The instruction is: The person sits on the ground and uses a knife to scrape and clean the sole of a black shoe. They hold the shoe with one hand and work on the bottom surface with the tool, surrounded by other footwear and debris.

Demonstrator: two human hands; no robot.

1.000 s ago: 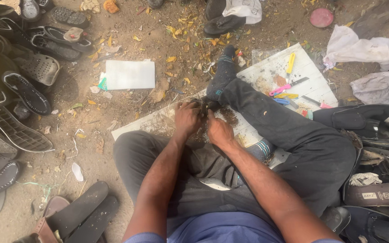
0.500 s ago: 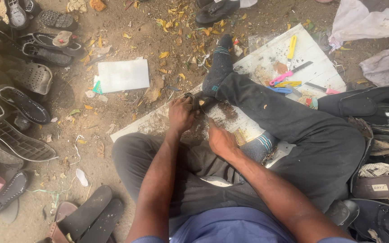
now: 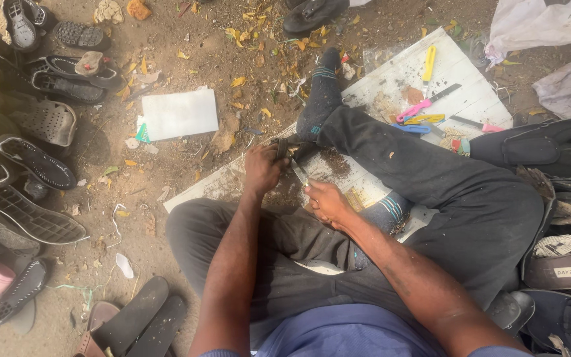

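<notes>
I sit on dirt ground with my legs over a white board (image 3: pixel 457 92). My left hand (image 3: pixel 262 168) is closed around a small dark piece (image 3: pixel 285 149) held against the board by my sock-covered foot (image 3: pixel 318 99). My right hand (image 3: pixel 325 201) grips a short knife (image 3: pixel 299 173), its blade pointing up toward the piece in the left hand. Dark crumbs and scrapings (image 3: pixel 332 162) lie on the board beside the hands.
Several tools lie on the board: a yellow-handled cutter (image 3: pixel 429 64), a pink-handled knife (image 3: pixel 424 106), a red-handled blade (image 3: pixel 474 123). Many worn shoes and soles (image 3: pixel 28 158) pile at left; more footwear (image 3: pixel 563 244) at right. A white sheet (image 3: pixel 180 114) lies on the dirt.
My right hand has drawn back toward my body, away from the left hand, and the knife blade now shows between them. The view has shifted slightly.
</notes>
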